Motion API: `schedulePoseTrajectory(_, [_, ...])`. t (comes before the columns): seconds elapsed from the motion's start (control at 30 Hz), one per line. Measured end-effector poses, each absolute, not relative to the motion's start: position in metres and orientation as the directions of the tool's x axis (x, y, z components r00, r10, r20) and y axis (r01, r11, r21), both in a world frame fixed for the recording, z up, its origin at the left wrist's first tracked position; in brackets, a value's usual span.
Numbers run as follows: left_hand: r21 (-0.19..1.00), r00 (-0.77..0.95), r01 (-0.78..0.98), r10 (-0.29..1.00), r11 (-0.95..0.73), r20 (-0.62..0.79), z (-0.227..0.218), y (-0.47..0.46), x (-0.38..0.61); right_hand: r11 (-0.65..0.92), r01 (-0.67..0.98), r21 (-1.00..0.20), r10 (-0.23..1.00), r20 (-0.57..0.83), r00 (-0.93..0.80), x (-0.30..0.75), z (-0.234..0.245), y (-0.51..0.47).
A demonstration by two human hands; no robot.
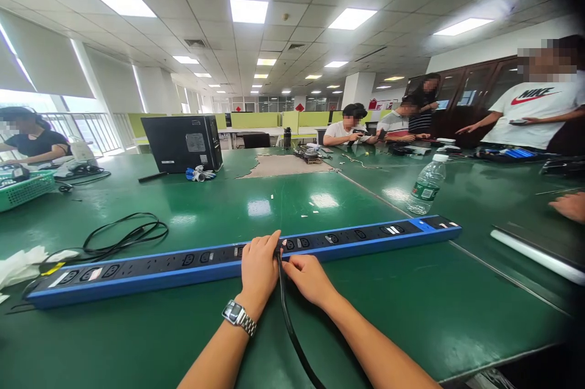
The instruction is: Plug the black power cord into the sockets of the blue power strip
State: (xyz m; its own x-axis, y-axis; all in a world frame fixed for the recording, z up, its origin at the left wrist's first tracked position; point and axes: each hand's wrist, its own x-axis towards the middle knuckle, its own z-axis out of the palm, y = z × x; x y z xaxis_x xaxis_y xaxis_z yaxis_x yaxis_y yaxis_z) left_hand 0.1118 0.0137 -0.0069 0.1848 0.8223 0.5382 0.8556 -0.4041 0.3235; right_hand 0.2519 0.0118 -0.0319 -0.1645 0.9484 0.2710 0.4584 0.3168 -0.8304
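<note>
A long blue and black power strip (356, 238) lies across the green table (411, 310) in front of me. My left hand (259, 267), with a metal wristwatch, rests on the strip's middle with its fingers curled over the top. My right hand (308, 274) is beside it, fingers pinched at the head of a black cable (289, 322) where it meets a socket in the strip. The plug itself is hidden by my fingers. The cable runs down toward me between my forearms.
A coiled black cord (123, 236) and white cloth (21, 264) lie at left. A water bottle (426, 185) stands behind the strip, a black computer case (183, 143) farther back, a green basket (25, 189) far left. Several people sit around the table; another person's hand (569, 206) rests at right.
</note>
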Motion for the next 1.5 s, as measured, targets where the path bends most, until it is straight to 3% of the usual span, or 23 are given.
schedulePoseTrajectory(0.1, [0.365, 0.183, 0.822, 0.811, -0.436, 0.556, -0.011, 0.016, 0.109, 0.315, 0.463, -0.828, 0.949, 0.267, -0.168, 0.252, -0.032, 0.011])
schedulePoseTrajectory(0.2, [0.506, 0.089, 0.743, 0.815, -0.437, 0.573, -0.015, 0.021, 0.106, 0.314, 0.448, -0.837, 0.949, 0.271, -0.158, 0.253, -0.032, 0.012])
schedulePoseTrajectory(0.27, [0.633, -0.036, 0.643, 0.809, -0.431, 0.587, -0.016, 0.024, 0.103, 0.307, 0.396, -0.865, 0.951, 0.270, -0.148, 0.253, -0.031, 0.013])
schedulePoseTrajectory(0.33, [0.674, -0.104, 0.578, 0.778, -0.460, 0.620, -0.017, 0.026, 0.101, 0.248, 0.283, -0.926, 0.966, 0.217, -0.138, 0.252, -0.030, 0.013])
schedulePoseTrajectory(0.47, [0.504, 0.042, 0.653, 0.691, -0.566, 0.721, -0.016, 0.019, 0.100, -0.010, -0.063, -0.998, 0.981, 0.002, -0.193, 0.253, -0.024, 0.013])
schedulePoseTrajectory(0.57, [0.370, 0.148, 0.735, 0.666, -0.568, 0.731, -0.011, 0.009, 0.107, -0.147, -0.258, -0.955, 0.948, -0.062, -0.312, 0.257, -0.021, 0.014])
schedulePoseTrajectory(0.7, [0.257, 0.271, 0.772, 0.666, -0.582, 0.695, -0.004, -0.003, 0.118, -0.369, -0.382, -0.847, 0.883, -0.192, -0.427, 0.270, -0.011, 0.014])
schedulePoseTrajectory(0.77, [0.251, 0.302, 0.758, 0.664, -0.603, 0.684, -0.004, -0.005, 0.120, -0.402, -0.474, -0.784, 0.892, -0.216, -0.398, 0.282, -0.002, 0.014])
schedulePoseTrajectory(0.87, [0.291, 0.271, 0.747, 0.674, -0.598, 0.687, -0.008, -0.005, 0.120, -0.283, -0.618, -0.734, 0.957, -0.173, -0.233, 0.302, 0.012, 0.015])
schedulePoseTrajectory(0.97, [0.341, 0.192, 0.758, 0.691, -0.556, 0.697, -0.012, -0.002, 0.118, -0.203, -0.567, -0.798, 0.971, -0.240, -0.009, 0.317, 0.018, 0.019])
schedulePoseTrajectory(1.1, [0.372, 0.157, 0.758, 0.704, -0.535, 0.693, -0.014, 0.001, 0.116, -0.247, -0.397, -0.884, 0.929, -0.332, 0.161, 0.320, 0.014, 0.021])
schedulePoseTrajectory(1.5, [0.399, 0.144, 0.765, 0.738, -0.506, 0.660, -0.015, 0.000, 0.115, -0.256, -0.224, -0.940, 0.946, -0.291, 0.141, 0.324, 0.010, 0.033])
